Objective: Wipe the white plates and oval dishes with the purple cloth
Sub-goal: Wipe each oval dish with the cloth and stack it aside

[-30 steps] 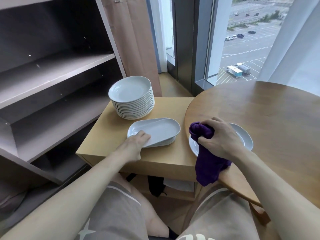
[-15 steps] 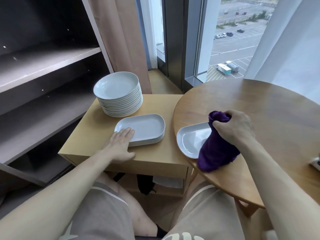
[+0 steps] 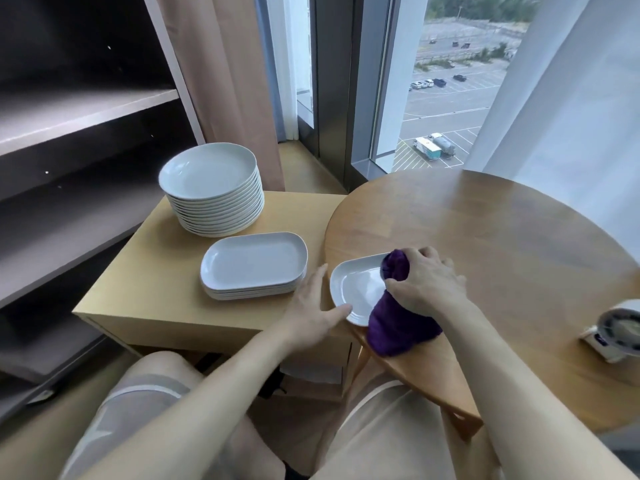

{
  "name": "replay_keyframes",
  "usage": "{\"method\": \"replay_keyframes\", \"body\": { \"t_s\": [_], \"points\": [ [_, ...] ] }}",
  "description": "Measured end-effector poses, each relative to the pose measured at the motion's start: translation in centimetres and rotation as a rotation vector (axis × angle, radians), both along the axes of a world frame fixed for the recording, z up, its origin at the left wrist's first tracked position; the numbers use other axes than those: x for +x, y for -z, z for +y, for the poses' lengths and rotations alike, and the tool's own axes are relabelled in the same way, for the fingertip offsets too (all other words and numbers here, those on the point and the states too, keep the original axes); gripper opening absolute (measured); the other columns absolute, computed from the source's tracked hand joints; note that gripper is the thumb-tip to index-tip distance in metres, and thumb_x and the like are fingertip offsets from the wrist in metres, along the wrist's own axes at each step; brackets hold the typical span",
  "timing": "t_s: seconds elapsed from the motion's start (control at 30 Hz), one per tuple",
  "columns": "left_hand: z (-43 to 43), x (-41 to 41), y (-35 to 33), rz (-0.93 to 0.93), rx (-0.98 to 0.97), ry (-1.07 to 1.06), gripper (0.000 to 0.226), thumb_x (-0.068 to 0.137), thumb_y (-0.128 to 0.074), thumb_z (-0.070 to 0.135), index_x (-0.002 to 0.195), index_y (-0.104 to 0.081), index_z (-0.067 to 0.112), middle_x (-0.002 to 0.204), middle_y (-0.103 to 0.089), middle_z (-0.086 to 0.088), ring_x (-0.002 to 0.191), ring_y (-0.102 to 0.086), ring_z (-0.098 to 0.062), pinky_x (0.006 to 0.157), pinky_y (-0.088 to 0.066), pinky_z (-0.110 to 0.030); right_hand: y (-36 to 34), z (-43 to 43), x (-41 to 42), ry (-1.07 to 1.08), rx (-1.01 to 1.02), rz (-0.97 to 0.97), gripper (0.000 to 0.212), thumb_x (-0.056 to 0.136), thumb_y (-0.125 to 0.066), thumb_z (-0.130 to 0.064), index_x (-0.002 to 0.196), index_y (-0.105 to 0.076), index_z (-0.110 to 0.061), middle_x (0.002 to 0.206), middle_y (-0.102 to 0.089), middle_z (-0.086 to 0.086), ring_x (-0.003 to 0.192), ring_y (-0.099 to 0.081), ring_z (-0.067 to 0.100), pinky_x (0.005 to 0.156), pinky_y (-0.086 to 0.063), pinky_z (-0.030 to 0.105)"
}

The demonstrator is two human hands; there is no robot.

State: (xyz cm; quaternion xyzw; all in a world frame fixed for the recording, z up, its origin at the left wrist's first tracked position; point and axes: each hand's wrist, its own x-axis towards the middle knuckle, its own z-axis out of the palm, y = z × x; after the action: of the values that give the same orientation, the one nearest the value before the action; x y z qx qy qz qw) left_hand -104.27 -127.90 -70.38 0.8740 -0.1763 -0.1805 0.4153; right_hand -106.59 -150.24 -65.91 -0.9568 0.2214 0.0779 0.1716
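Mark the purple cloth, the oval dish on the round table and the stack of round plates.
purple cloth (image 3: pixel 394 329), head view, on its lower bulk.
oval dish (image 3: pixel 358 289), head view, on its bare inner floor.
stack of round plates (image 3: pixel 207 171), head view, on the top plate's centre.

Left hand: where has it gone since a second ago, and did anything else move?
The left hand left the stack of oval dishes on the cabinet and moved right to the single oval dish on the round table, thumb at its rim. The right hand still grips the purple cloth on that dish. The stack of round plates stayed put.
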Motion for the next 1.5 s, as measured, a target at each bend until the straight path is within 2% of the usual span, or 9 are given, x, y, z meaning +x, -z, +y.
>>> {"method": "replay_keyframes", "body": {
  "t_s": [0.17, 0.3, 0.73, 0.87, 0.93, 1.1, 1.27, 1.4, 1.5],
  "points": [
    [-0.9, 0.1, 2.8, 0.09, -0.21, -0.073, 0.08, 0.095, -0.069, 0.024, 0.161, -0.024, 0.034, 0.166, -0.023, 0.016, 0.147, -0.02, 0.006, 0.119, -0.014, -0.018, 0.5, 0.8, 0.0, -0.053, -0.016, -0.096, 0.046, 0.089, -0.052, -0.042, 0.135, -0.051, -0.036, 0.145, -0.046, -0.008, 0.129, -0.038, 0.03, 0.098, -0.035, 0.047],
    [-0.6, 0.6, 3.4, 0.16, -0.304, -0.093, 0.082, 0.093, -0.073, 0.021, 0.16, -0.028, 0.036, 0.164, -0.03, 0.018, 0.149, -0.024, 0.005, 0.128, -0.019, -0.035, 0.7, 2.0, 0.5, -0.162, -0.013, -0.132, 0.045, 0.089, -0.053, -0.035, 0.134, -0.051, -0.038, 0.145, -0.047, -0.012, 0.134, -0.037, 0.028, 0.104, -0.038, 0.048],
    [0.1, 0.9, 4.1, 0.189, -0.355, 0.025, 0.109, 0.072, -0.075, 0.074, 0.16, -0.02, 0.042, 0.164, -0.027, 0.023, 0.15, -0.02, 0.006, 0.128, -0.019, -0.041, 0.0, 5.2, 1.2, -0.441, 0.082, -0.061, 0.067, 0.08, -0.06, -0.025, 0.141, -0.05, -0.051, 0.146, -0.042, -0.026, 0.125, -0.036, 0.018, 0.095, -0.037, 0.045],
    [0.0, 0.4, 4.1, 0.161, -0.328, 0.03, 0.096, 0.075, -0.075, 0.073, 0.152, -0.018, 0.06, 0.151, -0.031, 0.044, 0.144, -0.023, 0.017, 0.124, -0.021, -0.029, -0.6, 5.2, 1.1, -0.501, 0.125, -0.001, 0.072, 0.076, -0.06, -0.015, 0.136, -0.054, -0.053, 0.143, -0.045, -0.03, 0.126, -0.035, 0.015, 0.095, -0.035, 0.045],
    [-0.1, 0.3, 3.8, 0.154, -0.323, 0.011, 0.106, 0.07, -0.075, 0.077, 0.153, -0.011, 0.062, 0.147, -0.028, 0.05, 0.142, -0.021, 0.02, 0.12, -0.02, -0.022, -0.9, 5.5, 1.2, -0.533, 0.129, 0.027, 0.07, 0.074, -0.062, -0.014, 0.131, -0.058, -0.054, 0.135, -0.05, -0.029, 0.119, -0.037, 0.015, 0.095, -0.036, 0.045],
    [0.0, 0.4, 3.7, 0.191, -0.302, -0.017, 0.112, 0.071, -0.078, 0.068, 0.155, -0.005, 0.06, 0.161, -0.026, 0.028, 0.148, -0.022, 0.008, 0.126, -0.019, -0.033, -1.5, 5.5, 1.3, -0.56, 0.154, 0.07, 0.059, 0.07, -0.063, -0.014, 0.111, -0.065, -0.056, 0.1, -0.05, -0.034, 0.106, -0.038, 0.012, 0.089, -0.037, 0.039],
    [0.0, 0.6, 3.6, 0.199, -0.3, -0.017, 0.117, 0.066, -0.084, 0.065, 0.156, -0.011, 0.056, 0.16, -0.032, 0.024, 0.147, -0.023, 0.009, 0.127, -0.021, -0.038, -1.3, 4.8, 1.3, -0.487, 0.262, 0.066, 0.053, 0.068, -0.062, -0.011, 0.102, -0.069, -0.052, 0.108, -0.064, -0.02, 0.105, -0.048, 0.011, 0.093, -0.047, 0.041],
    [0.1, 0.8, 3.1, 0.194, -0.271, -0.005, 0.122, 0.06, -0.084, 0.074, 0.157, -0.012, 0.054, 0.161, -0.031, 0.024, 0.148, -0.024, 0.007, 0.127, -0.022, -0.037, -0.5, 5.0, 0.9, -0.501, 0.18, -0.001, 0.059, 0.069, -0.062, -0.015, 0.118, -0.066, -0.047, 0.119, -0.058, -0.026, 0.106, -0.039, 0.014, 0.093, -0.039, 0.043],
    [0.1, 0.9, 3.0, 0.184, -0.272, -0.016, 0.113, 0.067, -0.084, 0.063, 0.157, -0.017, 0.051, 0.158, -0.036, 0.025, 0.145, -0.028, 0.008, 0.125, -0.025, -0.036, 0.0, 5.1, 1.1, -0.468, 0.11, -0.043, 0.062, 0.07, -0.063, -0.022, 0.127, -0.061, -0.046, 0.128, -0.049, -0.025, 0.108, -0.034, 0.014, 0.087, -0.03, 0.042]
  ]
}}
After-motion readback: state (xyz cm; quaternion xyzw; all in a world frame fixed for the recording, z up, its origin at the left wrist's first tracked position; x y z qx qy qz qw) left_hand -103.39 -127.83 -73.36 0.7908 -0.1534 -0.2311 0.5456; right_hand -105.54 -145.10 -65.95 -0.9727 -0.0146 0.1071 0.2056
